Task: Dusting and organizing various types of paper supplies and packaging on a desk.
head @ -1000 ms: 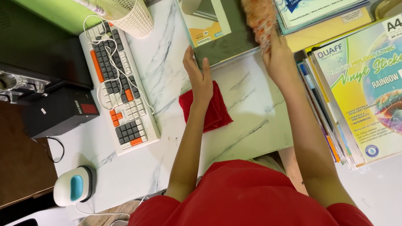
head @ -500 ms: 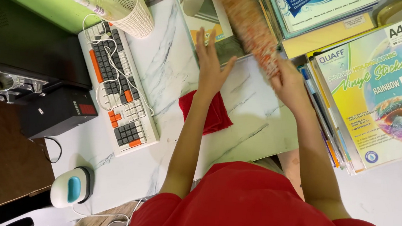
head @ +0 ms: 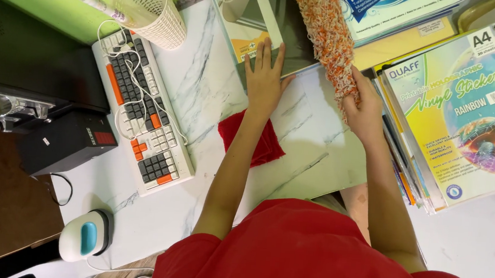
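The right hand (head: 364, 110), right of centre in the frame, is closing its fingers around the lower end of an orange-and-white fluffy duster (head: 328, 36), which is running up to the top edge across a dark flat box (head: 258, 20). The left hand (head: 263, 78), just left of it, is lying open and released, fingers spread flat, pressing the lower edge of that box where it meets the white marble desk (head: 204, 93).

For a clean pass, the flat hand is best keeping steady pressure so the box is not sliding, while the grip on the duster is staying firm but light, letting the fibres drag rather than mash.

A red cloth (head: 262, 143) is lying under the left wrist. A white-and-orange keyboard (head: 141, 124) and mesh pen cup (head: 151, 8) are sitting at the upper left; stacked sticker-paper packs (head: 464, 116) are filling the right.
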